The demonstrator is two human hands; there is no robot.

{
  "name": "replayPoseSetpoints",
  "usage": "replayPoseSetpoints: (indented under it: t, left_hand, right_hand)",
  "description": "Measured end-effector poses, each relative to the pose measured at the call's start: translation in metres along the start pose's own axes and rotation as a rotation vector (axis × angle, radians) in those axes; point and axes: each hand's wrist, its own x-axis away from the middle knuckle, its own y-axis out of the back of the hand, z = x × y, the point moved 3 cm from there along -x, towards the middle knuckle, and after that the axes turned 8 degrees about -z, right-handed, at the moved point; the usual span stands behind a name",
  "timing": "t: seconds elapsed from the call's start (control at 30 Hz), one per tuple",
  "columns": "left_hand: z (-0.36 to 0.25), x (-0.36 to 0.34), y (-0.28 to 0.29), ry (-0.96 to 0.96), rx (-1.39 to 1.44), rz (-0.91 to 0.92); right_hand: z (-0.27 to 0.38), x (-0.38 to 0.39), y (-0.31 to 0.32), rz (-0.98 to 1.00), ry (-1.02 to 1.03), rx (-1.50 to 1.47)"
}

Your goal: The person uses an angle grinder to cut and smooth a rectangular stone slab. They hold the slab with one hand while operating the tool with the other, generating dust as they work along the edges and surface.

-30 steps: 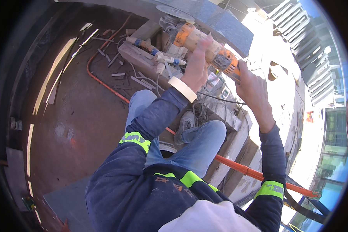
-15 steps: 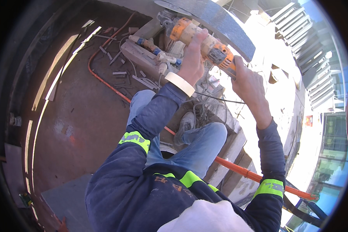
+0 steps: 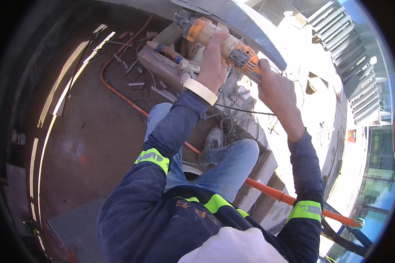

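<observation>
Left of us, a thin orange hose [image 3: 118,90] curves over the dusty brown floor [image 3: 98,140]; our left hand [image 3: 212,65] wraps the barrel of a dust-caked orange-and-tan power grinder [image 3: 229,45], likely heavy, rigid, best gripped at barrel and rear. Alongside runs a flat, fine-grained, blue-grey slab [image 3: 261,37], seemingly stone; our right hand [image 3: 277,90] clasps the grinder's slimmer rear end.

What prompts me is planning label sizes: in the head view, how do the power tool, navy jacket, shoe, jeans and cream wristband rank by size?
1. Navy jacket
2. Jeans
3. Power tool, partly covered
4. Shoe and cream wristband: too alike in size to rank
</observation>
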Motion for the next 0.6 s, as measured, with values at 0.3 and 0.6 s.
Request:
replayPoseSetpoints:
  t: [0.3, 0.6]
  left_hand:
    - [0.046, 0.050, -0.026, 0.007, 0.016, 0.044]
    - [0.048, 0.057, -0.029, -0.007, 0.014, 0.059]
  right_hand:
    - [-0.039, 0.057, 0.015, 0.011, -0.111, 0.026]
    - [-0.047, 0.063, 0.008, -0.023, -0.100, 0.032]
